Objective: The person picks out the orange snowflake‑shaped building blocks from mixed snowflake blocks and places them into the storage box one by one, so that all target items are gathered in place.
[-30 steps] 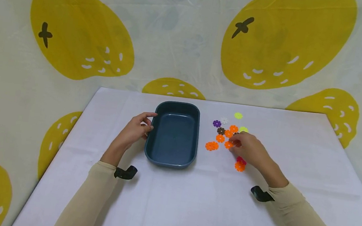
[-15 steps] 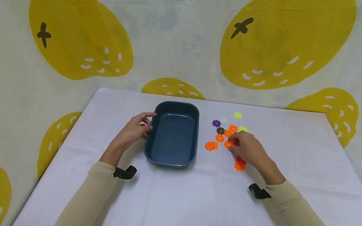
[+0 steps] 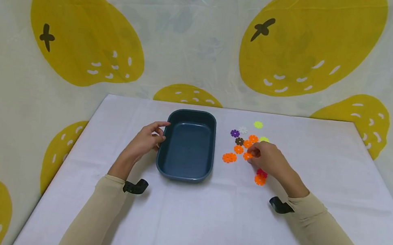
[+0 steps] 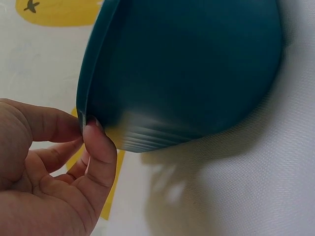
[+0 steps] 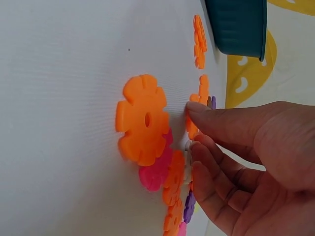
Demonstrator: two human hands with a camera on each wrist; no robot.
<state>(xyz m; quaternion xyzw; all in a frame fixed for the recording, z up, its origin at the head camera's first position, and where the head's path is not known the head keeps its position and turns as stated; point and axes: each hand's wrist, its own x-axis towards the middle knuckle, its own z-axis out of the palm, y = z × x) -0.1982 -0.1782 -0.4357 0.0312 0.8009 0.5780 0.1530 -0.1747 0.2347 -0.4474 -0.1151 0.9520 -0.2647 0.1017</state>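
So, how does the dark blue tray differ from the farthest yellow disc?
Size: the dark blue tray is far larger than the yellow disc.
Shape: the tray is a deep rounded rectangle with raised walls; the disc is flat with a notched, flower-like edge.
Contact: the left hand pinches the tray's rim; the disc touches neither hand.
Both rest on the white tabletop.

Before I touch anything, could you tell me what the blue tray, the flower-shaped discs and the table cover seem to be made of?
Blue tray: probably moulded plastic, satin; thin rim, soft highlights.
Flower-shaped discs: likely plastic, smooth, slight sheen; bright even colour and neat notches.
Table cover: perhaps woven fabric or textured vinyl, matte; fine grain shows, but leaves it open.
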